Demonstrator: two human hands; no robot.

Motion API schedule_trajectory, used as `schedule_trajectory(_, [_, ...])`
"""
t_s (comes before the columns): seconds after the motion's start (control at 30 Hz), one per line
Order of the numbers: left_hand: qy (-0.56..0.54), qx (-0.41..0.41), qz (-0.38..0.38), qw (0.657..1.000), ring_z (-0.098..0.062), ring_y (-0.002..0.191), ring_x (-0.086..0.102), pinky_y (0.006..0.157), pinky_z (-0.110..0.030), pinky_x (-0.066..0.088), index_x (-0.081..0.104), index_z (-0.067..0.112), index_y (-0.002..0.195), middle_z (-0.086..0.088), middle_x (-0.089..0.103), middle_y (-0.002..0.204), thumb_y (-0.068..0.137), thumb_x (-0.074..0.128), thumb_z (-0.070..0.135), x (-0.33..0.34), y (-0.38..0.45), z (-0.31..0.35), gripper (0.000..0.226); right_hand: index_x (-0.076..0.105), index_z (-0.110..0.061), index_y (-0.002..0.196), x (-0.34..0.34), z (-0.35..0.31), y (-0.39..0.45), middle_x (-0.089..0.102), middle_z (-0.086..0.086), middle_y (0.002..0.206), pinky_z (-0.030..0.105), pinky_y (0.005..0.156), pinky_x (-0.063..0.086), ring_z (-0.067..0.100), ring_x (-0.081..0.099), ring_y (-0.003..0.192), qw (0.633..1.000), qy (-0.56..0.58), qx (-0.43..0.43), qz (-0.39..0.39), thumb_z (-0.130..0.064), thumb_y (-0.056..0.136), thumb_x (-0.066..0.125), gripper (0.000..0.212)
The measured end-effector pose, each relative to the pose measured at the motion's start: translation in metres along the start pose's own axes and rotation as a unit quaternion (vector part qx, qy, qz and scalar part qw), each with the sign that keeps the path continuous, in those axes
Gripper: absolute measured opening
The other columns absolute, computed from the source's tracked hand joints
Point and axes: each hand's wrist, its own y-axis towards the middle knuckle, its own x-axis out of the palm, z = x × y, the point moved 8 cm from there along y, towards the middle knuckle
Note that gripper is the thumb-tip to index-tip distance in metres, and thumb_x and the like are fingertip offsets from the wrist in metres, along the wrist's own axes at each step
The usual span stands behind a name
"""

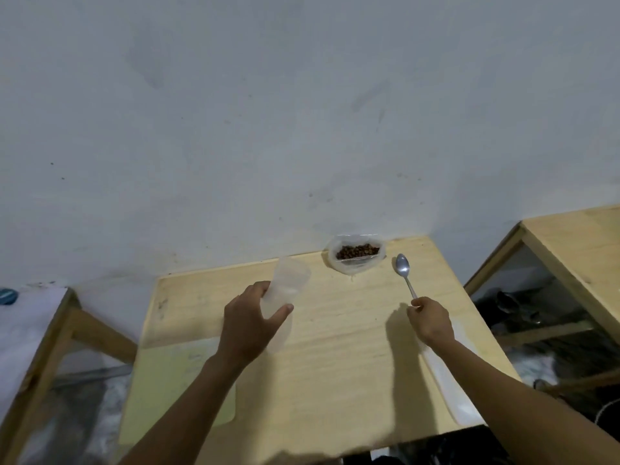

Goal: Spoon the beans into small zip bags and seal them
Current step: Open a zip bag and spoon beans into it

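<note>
Left hand [250, 318] — grips 1 empty zip bag [285, 290]; right hand [431, 318] — pinches spoon [404, 271] handle, near beans [357, 251].

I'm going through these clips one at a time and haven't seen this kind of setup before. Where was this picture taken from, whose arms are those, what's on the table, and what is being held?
There is no machine here. One wide-angle camera sits on a person's head and looks forward and down, so the two bare arms are the wearer's own.

The left hand holds an empty clear small zip bag above the wooden table. The right hand has its grip on the handle of a metal spoon, whose bowl looks empty.

At the table's far edge, by the wall, sits an open plastic bag of brown beans. A pale green sheet lies under the left arm, and what seem to be more clear bags lie under the right.
</note>
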Motion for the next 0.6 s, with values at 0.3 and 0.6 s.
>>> schedule_trajectory(0.3, [-0.032, -0.081, 0.018, 0.996, -0.015, 0.099, 0.06, 0.086, -0.035, 0.052, 0.057, 0.018, 0.127, 0.002, 0.066, 0.119, 0.08, 0.07, 0.054, 0.022, -0.002, 0.021, 0.06, 0.065, -0.012, 0.099, 0.009, 0.002, 0.081, 0.058, 0.01, 0.095, 0.042, 0.076, 0.054, 0.033, 0.059, 0.088, 0.992, -0.111, -0.034, -0.053, -0.03, 0.093, 0.048, 0.026])
schedule_trajectory(0.6, [-0.016, -0.078, 0.014, 0.997, -0.016, 0.101, 0.06, 0.086, -0.033, 0.049, 0.056, 0.018, 0.129, 0.003, 0.065, 0.12, 0.082, 0.07, 0.052, 0.03, 0.015, 0.043, 0.06, 0.064, -0.007, 0.112, 0.021, 0.012, 0.1, 0.06, 0.017, 0.117, 0.048, 0.094, 0.047, 0.039, 0.055, 0.113, 0.99, -0.098, 0.056, -0.084, -0.025, 0.091, 0.051, 0.031])
